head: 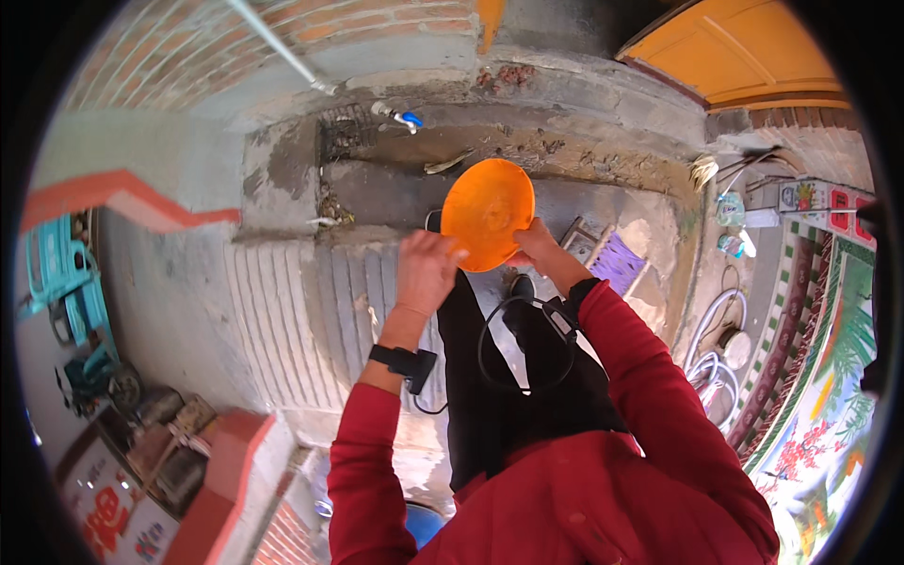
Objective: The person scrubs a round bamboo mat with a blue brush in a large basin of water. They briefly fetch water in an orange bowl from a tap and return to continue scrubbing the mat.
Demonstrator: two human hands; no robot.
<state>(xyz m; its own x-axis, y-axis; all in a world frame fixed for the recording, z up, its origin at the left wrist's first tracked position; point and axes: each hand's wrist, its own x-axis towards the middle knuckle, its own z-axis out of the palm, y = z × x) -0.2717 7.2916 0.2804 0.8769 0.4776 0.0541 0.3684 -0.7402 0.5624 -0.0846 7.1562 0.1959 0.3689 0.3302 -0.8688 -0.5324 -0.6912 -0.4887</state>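
Observation:
An orange basin (pixel 489 212), round and shallow, is held up in front of me, tilted. My right hand (pixel 533 246) grips its lower right rim. My left hand (pixel 429 267) is at its lower left edge, fingers bent; whether they grip the rim or only touch it is not plain. Above the basin, a tap with a blue handle (pixel 408 120) juts out from the wall side. A small stool with a purple woven seat (pixel 616 263) stands just right of my right hand.
Ridged concrete (pixel 282 318) slopes on the left. A coiled pale hose (pixel 713 374) and plastic bottles (pixel 731 210) lie to the right. A blue container (pixel 424 524) is at the bottom, partly behind my sleeve. Cables hang by my wrists.

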